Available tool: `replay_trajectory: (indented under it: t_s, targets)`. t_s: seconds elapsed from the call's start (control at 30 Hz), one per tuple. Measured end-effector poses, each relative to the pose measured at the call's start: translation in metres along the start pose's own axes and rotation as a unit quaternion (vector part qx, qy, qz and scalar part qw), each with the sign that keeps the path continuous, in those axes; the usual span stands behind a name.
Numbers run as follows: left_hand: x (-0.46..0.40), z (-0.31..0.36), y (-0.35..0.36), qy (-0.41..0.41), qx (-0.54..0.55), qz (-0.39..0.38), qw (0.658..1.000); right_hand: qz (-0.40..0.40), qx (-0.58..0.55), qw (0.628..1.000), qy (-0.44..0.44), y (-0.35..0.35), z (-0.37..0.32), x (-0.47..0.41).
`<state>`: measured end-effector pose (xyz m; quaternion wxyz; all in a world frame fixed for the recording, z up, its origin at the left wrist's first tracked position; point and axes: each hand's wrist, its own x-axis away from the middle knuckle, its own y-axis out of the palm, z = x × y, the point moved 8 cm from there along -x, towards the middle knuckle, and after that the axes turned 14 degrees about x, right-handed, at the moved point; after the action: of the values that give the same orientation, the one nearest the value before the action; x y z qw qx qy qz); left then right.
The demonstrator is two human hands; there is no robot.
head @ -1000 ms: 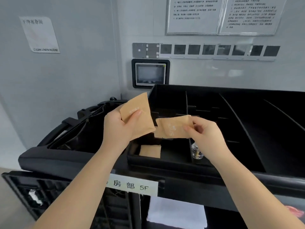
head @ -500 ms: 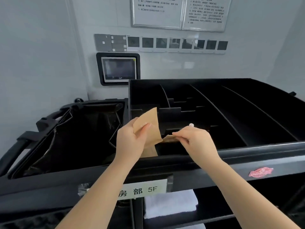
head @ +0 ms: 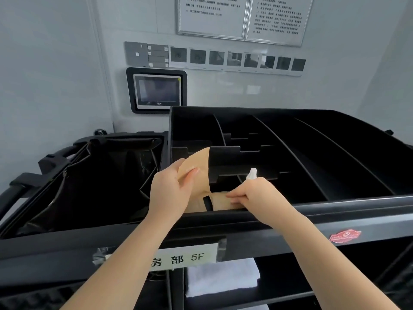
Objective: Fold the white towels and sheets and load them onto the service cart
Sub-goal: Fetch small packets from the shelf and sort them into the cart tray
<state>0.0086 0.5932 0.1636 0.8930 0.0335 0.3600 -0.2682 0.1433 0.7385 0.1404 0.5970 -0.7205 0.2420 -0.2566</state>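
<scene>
Your left hand (head: 172, 193) is gripping one packet (head: 197, 166) upright; your right hand (head: 250, 195) is pinching another packet (head: 220, 201) flat, now lower in the tray (head: 290, 206).

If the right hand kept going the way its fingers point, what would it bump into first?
The right hand points leftward, pinching a brown paper packet low in the tray's near compartment. Going straight on, it would probably meet the left hand and the packet it holds; depth is uncertain.

l hand (head: 169, 193) pinches a tan packet (head: 196, 162) upright over the cart tray (head: 335, 204) front-left compartment. r hand (head: 257, 193) pinches another tan packet (head: 220, 201) lying low in it. folded white towel (head: 223, 277) on shelf below, black bag (head: 89, 182) at left.
</scene>
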Motion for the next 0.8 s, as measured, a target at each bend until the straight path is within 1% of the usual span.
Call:
replay_trajectory:
  t_s: [0.03, 0.07, 0.1, 0.17, 0.23, 0.33, 0.4, 0.6, 0.73, 0.8]
  targets:
    - [0.000, 0.000, 0.000, -0.006, -0.001, 0.001, 1.000, 0.061, 0.022, 0.996, -0.063, -0.006, -0.004, 0.007]
    - [0.001, 0.000, 0.000, -0.012, 0.001, -0.002, 1.000, 0.088, 0.027, 0.992, -0.086, -0.008, -0.005, 0.014]
    - [0.001, 0.001, 0.001, -0.017, 0.006, -0.008, 1.000, 0.104, 0.015, 0.990, -0.090, -0.009, -0.004, 0.017]
    - [0.000, 0.005, 0.002, -0.027, 0.028, -0.028, 0.999, 0.161, -0.043, 0.980, -0.107, -0.017, -0.007, 0.022]
    - [-0.004, 0.012, 0.002, -0.038, 0.059, -0.035, 0.997, 0.200, -0.142, 0.961, -0.125, -0.030, -0.012, 0.027]
    - [-0.012, 0.030, 0.004, -0.040, 0.112, -0.038, 0.992, 0.195, -0.256, 0.937, -0.134, -0.042, -0.020, 0.024]
    - [-0.016, 0.043, 0.008, -0.021, 0.135, -0.048, 0.989, 0.195, -0.281, 0.929, -0.141, -0.050, -0.028, 0.020]
    - [-0.028, 0.065, 0.012, 0.027, 0.143, -0.068, 0.987, 0.222, -0.313, 0.908, -0.170, -0.070, -0.023, 0.017]
    - [-0.043, 0.079, 0.009, 0.080, 0.101, -0.059, 0.990, 0.230, -0.293, 0.911, -0.177, -0.085, -0.007, 0.004]
    - [-0.050, 0.078, 0.015, 0.076, 0.085, -0.062, 0.992, 0.238, -0.265, 0.915, -0.191, -0.094, 0.001, -0.006]
